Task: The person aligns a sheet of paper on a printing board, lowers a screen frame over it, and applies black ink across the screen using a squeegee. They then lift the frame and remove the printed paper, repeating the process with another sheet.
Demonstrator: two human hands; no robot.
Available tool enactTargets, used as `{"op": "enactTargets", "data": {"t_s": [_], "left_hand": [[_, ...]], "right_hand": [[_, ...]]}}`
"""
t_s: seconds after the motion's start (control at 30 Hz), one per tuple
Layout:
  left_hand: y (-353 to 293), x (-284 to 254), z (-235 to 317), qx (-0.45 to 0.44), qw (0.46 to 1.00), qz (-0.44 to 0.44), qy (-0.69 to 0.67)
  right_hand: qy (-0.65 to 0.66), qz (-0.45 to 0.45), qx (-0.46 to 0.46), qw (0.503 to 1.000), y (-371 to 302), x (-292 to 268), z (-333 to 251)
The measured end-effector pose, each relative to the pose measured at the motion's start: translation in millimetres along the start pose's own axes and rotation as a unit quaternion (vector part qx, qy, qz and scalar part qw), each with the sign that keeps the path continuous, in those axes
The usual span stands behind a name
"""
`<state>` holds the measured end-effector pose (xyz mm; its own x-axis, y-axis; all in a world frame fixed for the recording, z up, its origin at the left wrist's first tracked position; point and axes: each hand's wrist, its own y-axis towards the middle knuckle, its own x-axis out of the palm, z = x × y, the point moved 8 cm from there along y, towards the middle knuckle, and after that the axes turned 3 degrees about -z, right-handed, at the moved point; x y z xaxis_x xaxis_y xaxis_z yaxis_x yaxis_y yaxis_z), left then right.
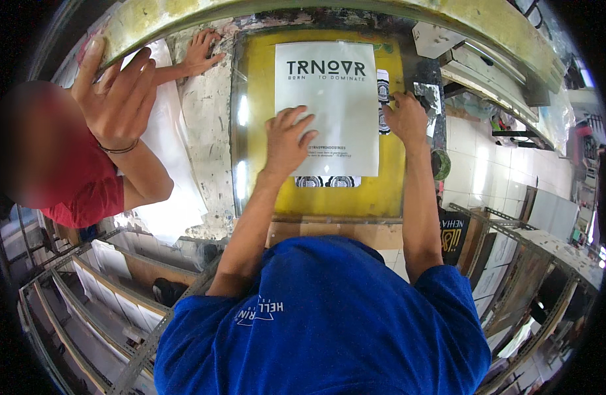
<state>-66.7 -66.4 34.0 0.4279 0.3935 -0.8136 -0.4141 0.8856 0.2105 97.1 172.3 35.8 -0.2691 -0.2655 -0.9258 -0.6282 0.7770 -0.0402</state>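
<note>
A white sheet with black print [336,99] lies on a yellow screen-printing mesh [342,204] set in a frame. My left hand [288,141] rests on the sheet's left half, its fingers spread and slightly bent. Beside the sheet's right edge, my right hand [409,120] has its thumb and forefinger bunched at a printed strip with black round emblems [383,85]. More of these emblems show on a piece [329,182] sticking out below the sheet; the rest of it is covered.
At the left, a co-worker in red raises one hand [118,102] to a yellowed overhead bar [250,12]; their other hand [201,54] lies on the stained table [211,138]. Metal racks [92,309] stand at lower left. A green roll [440,164] sits by the table's right edge.
</note>
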Motion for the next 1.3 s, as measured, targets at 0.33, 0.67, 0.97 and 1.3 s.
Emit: {"op": "enactTargets", "data": {"t_s": [0.33,0.67,0.97,1.3], "left_hand": [[-47,-22,-69,-0.074,0.997,-0.028,-0.020],[-64,-16,-67,-0.072,0.996,-0.048,-0.012],[-67,-15,-68,-0.069,0.996,-0.061,0.004],[-67,-15,-66,-0.071,0.996,-0.060,-0.002]], "right_hand": [[0.090,-0.072,0.020,0.993,-31,24,16],[0.109,-0.061,-0.016,0.992,-42,29,15],[0.109,-0.085,-0.016,0.990,-40,35,20],[0.145,-0.078,-0.003,0.986,-52,27,14]]}}
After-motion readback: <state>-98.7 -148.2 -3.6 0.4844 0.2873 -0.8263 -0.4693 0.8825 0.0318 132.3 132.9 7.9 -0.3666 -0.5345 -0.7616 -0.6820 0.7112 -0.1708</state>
